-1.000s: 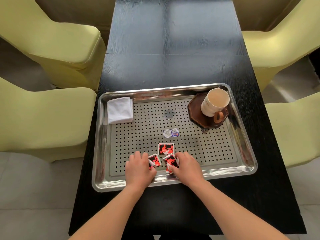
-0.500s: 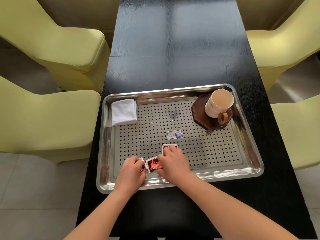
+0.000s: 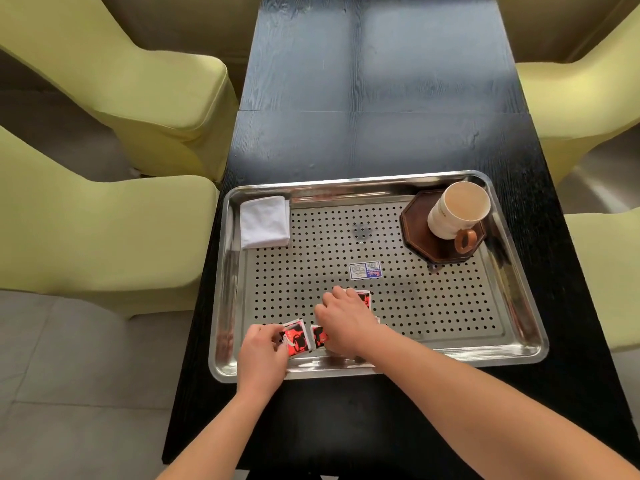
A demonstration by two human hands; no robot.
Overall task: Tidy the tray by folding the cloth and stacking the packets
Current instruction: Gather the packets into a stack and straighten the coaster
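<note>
A steel perforated tray [image 3: 512, 344] lies on the black table. A white folded cloth [image 3: 265, 222] rests in its far left corner. Several red, black and white packets lie near the tray's front edge. My left hand [image 3: 261, 356] pinches one packet [image 3: 296, 337] at the front left. My right hand [image 3: 344, 320] lies palm down over other packets; one packet [image 3: 318, 336] shows at its left and another packet [image 3: 364, 297] peeks out under its fingertips. What the right hand grips is hidden.
A cream mug [image 3: 457, 211] with a brown handle stands on a dark octagonal coaster [image 3: 415, 230] in the tray's far right corner. A small blue and white sticker [image 3: 364, 270] is on the tray's middle. Yellow-green chairs [image 3: 104, 230] flank both sides of the table [image 3: 374, 98].
My left hand has drawn one packet toward the tray's front left. My right hand has reached forward and left, covering the packet that lay farther in.
</note>
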